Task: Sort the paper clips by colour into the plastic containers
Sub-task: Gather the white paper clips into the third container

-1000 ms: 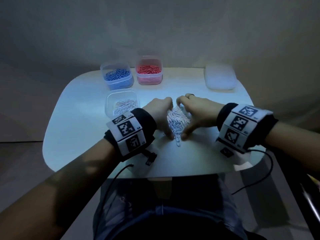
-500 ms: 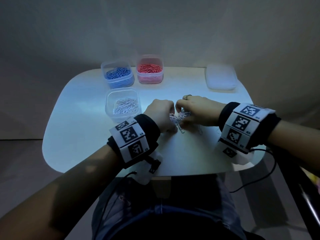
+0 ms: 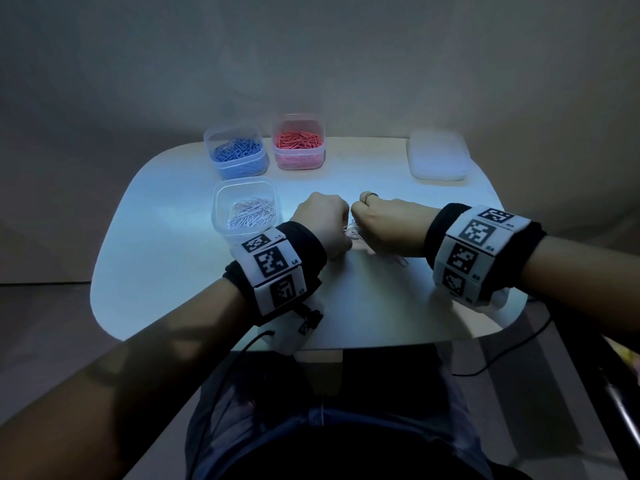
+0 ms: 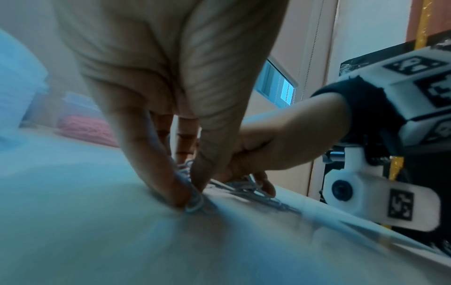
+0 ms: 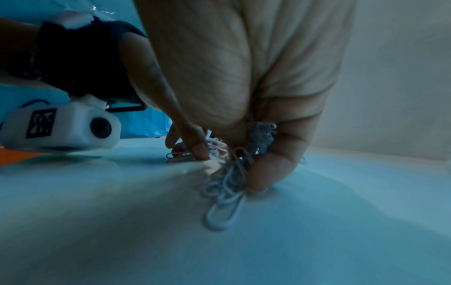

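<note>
A heap of white paper clips (image 3: 354, 234) lies on the white table (image 3: 166, 244), mostly hidden between my two hands. My left hand (image 3: 341, 237) curls over the heap's left side and pinches clips (image 4: 195, 202) against the table. My right hand (image 3: 358, 239) curls over the right side, with a clump of white clips (image 5: 227, 187) bunched between thumb and fingers. A clear container (image 3: 221, 233) holding white clips stands just left of my left hand. Behind it are the blue-clip container (image 3: 239, 166) and the red-clip container (image 3: 298, 160).
A white lid or closed box (image 3: 438, 155) sits at the table's far right corner. The table's near edge (image 3: 346, 344) is close under my wrists, with my lap below. Black cables hang from both wrist bands.
Both hands have closed in on the heap from either side, bunching it up. Far fewer clips show between them than a second ago.
</note>
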Motion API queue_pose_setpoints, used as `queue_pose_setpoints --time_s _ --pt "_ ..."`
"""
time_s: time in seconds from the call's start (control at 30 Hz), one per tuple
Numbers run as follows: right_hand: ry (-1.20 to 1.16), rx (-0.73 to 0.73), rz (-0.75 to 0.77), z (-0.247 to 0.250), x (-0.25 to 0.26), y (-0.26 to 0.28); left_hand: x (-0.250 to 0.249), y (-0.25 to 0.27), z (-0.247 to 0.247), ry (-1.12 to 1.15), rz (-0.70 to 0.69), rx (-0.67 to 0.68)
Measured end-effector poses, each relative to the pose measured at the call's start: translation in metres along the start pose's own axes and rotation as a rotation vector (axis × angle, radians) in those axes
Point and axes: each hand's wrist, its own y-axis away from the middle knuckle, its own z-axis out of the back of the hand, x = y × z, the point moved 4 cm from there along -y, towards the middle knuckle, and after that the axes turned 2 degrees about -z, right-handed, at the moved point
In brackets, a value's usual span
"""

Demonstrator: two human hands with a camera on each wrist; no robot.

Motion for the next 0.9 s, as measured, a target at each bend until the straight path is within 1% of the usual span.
queue_pose_setpoints --time_s 0.07,0.17,0.33,0.5,0.6,0.67,0.77,0.8,0.83,0.9 --pt "-0.028 0.01 -0.005 0.0 -0.004 -0.002 0.0 0.0 0.003 0.003 -0.004 -0.016" --pt "-0.169 0.009 -0.025 0.005 -0.013 -0.006 0.004 0.0 0.008 0.056 -0.007 -0.045" --pt "-0.645 0.024 -0.109 0.013 -0.024 -0.012 0.015 0.001 0.016 0.152 0.014 -0.106" --pt "-0.948 0.037 -0.15 0.015 -0.024 -0.018 0.023 0.006 0.018 0.308 0.048 -0.112" --pt "-1.135 -0.015 -0.135 0.026 -0.023 -0.016 0.025 0.013 0.025 0.383 0.035 -0.109" --pt "-1.2 -0.04 -0.105 0.034 -0.019 -0.017 0.034 0.021 0.04 0.494 0.026 -0.127" --pt "-1.24 -0.05 -0.042 0.046 -0.005 -0.023 0.068 0.034 0.078 0.695 0.061 -0.238" --pt "-1.247 -0.051 -0.023 0.049 0.0 -0.025 0.081 0.036 0.089 0.729 0.083 -0.274" --pt "-1.252 -0.048 -0.007 0.052 0.007 -0.028 0.093 0.037 0.096 0.728 0.101 -0.296" --pt "-1.261 -0.043 0.006 0.054 0.018 -0.033 0.106 0.034 0.1 0.599 0.124 -0.293"
